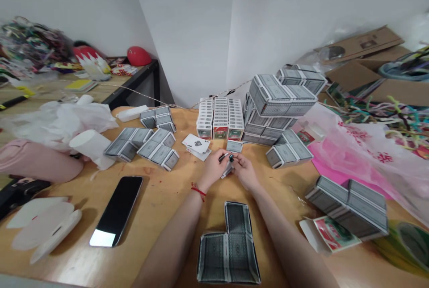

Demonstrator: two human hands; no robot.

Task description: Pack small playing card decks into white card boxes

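Grey-backed small card stack (228, 171) at frame centre, clamped between both hands. Left hand (212, 171), red string (198, 191) at wrist, fingers closed on stack's left end; right hand (245, 171) closed on right end. Long axis, I judge, runs lower-left to upper-right. Both hands equally near. Slim dark green-tipped stick (224, 157) across fingertips; I cannot tell which hand grips it.

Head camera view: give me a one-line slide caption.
Left hand and right hand hold a card deck over a wooden table crowded with stacked grey card packs.
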